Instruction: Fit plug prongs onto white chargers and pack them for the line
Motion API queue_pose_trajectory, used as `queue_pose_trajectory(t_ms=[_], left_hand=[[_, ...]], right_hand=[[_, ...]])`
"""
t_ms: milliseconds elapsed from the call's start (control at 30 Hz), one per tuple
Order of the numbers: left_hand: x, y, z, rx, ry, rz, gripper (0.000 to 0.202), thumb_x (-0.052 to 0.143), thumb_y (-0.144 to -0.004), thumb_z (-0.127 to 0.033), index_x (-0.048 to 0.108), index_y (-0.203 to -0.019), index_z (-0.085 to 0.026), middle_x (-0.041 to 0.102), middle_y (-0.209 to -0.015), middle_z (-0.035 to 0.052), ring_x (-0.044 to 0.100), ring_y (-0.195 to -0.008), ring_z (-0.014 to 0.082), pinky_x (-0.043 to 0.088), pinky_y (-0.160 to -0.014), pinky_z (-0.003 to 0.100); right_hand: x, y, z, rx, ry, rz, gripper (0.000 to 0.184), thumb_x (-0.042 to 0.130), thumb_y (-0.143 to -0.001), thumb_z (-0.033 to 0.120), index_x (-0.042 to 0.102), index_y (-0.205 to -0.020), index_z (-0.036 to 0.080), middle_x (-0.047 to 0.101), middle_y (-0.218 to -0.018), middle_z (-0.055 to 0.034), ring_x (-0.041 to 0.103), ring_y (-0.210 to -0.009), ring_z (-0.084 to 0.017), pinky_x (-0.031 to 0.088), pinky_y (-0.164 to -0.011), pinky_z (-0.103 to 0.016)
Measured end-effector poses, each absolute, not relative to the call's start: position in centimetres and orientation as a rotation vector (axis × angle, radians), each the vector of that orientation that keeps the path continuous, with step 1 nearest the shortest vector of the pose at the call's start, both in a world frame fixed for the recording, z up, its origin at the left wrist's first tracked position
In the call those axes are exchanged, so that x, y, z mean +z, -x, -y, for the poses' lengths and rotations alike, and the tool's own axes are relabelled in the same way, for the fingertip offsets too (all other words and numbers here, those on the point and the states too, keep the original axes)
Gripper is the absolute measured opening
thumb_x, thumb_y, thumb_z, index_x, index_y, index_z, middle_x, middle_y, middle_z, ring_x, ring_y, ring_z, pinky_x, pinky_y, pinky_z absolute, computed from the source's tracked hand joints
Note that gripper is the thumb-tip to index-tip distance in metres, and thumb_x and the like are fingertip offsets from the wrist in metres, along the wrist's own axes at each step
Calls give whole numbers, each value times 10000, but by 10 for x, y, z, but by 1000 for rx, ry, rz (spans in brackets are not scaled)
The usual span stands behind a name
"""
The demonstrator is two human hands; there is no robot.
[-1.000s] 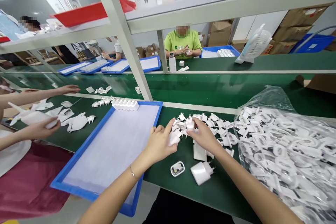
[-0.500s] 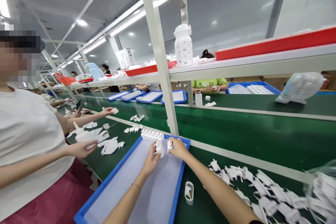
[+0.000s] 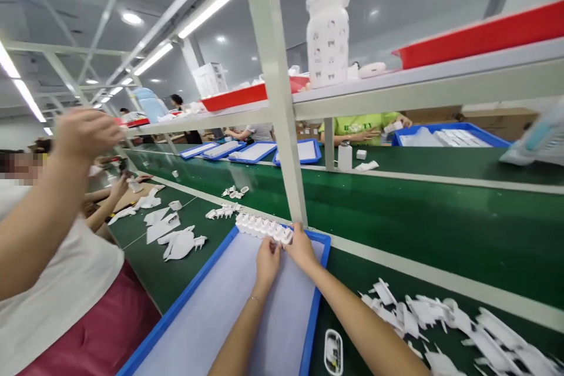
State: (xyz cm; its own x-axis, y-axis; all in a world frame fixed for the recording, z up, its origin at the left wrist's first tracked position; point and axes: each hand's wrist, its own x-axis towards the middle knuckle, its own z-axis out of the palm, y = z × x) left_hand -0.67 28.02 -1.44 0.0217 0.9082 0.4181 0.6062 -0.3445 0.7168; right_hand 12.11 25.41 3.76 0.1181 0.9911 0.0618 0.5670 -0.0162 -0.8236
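Note:
A row of small white plastic housings (image 3: 258, 227) stands along the far end of a blue-rimmed tray (image 3: 199, 282) lined with a pale sheet. At the row's right end, my right hand (image 3: 303, 249) closes its fingers on the last housing (image 3: 286, 236). My left hand (image 3: 267, 261) is beside it, fingers bent and pressed against the front of the row near the same end. Its fingertips are partly hidden, so what lies between them cannot be made out.
An opened white housing (image 3: 333, 352) lies right of the tray, with loose white parts (image 3: 458, 329) beyond. A shelf post (image 3: 282, 100) rises behind the tray. At left, a co-worker's raised arm (image 3: 53, 188) is near white pieces (image 3: 180, 242). A green belt (image 3: 396, 208) runs behind.
My right hand has brought its housing left against the row's end, closing the gap. My left hand has shifted slightly right. The co-worker's arm has risen. The view has shifted.

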Motion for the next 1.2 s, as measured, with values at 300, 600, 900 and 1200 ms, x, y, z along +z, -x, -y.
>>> queue_pose_trajectory(t_ms=[300, 600, 900, 1200], left_hand=[[40, 26, -215, 1023, -2168, -1330, 200, 485, -784, -309, 616, -881, -194, 659, -839, 64, 608, -801, 231, 477, -772, 357], [112, -66, -74, 146, -2776, -470, 154, 473, -883, -294, 587, -963, -226, 661, -888, 21, 612, -787, 206, 455, -702, 333], [80, -132, -53, -33, -2285, -649, 483, 579, -814, -397, 472, -1229, -175, 648, -841, 36, 594, -656, 191, 427, -607, 299], [94, -52, -91, 559, -2152, -995, 429, 642, -767, -345, 505, -1139, -180, 660, -935, 39, 626, -717, 176, 493, -649, 275]], right_hand=[[139, -256, -147, 873, 1371, 1786, 543, 675, -783, 213, 392, -1246, 219, 611, -1114, -45, 622, -891, -153, 474, -738, -245], [95, -254, 53, 291, 2677, 1773, 435, 559, -869, 524, 554, -1043, 124, 662, -716, -102, 658, -666, -270, 434, -562, -301], [64, -226, 72, 118, 2478, 1523, 329, 569, -771, 352, 471, -1009, 147, 618, -662, -60, 619, -593, -239, 405, -551, -284], [30, -198, 134, -340, 2120, 1644, 357, 370, -968, 401, 465, -1260, 218, 613, -1005, -132, 621, -733, -238, 455, -530, -313]])
